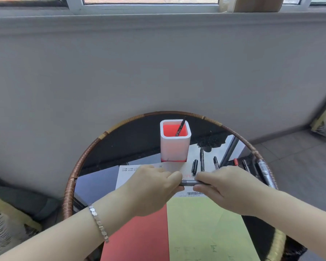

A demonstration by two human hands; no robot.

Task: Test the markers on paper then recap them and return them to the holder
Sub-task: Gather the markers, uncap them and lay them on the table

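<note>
Both hands hold one grey marker [190,182] level above the papers. My left hand [152,187] grips its left end, my right hand [226,187] grips its right end, and only a short middle stretch shows between them. A white square holder [175,147] with a red inside stands at the back of the round table, one black marker [180,127] leaning in it. Several more black markers [202,159] lie on the glass right of the holder. A red sheet [139,238] and a yellow-green sheet [205,223] with faint pen marks lie in front of me.
The round glass table has a woven rattan rim [72,185]. A white printed sheet [126,174] lies under the coloured papers. A larger marker [264,173] rests near the right rim. A grey wall stands close behind; cushions sit at the left and far right.
</note>
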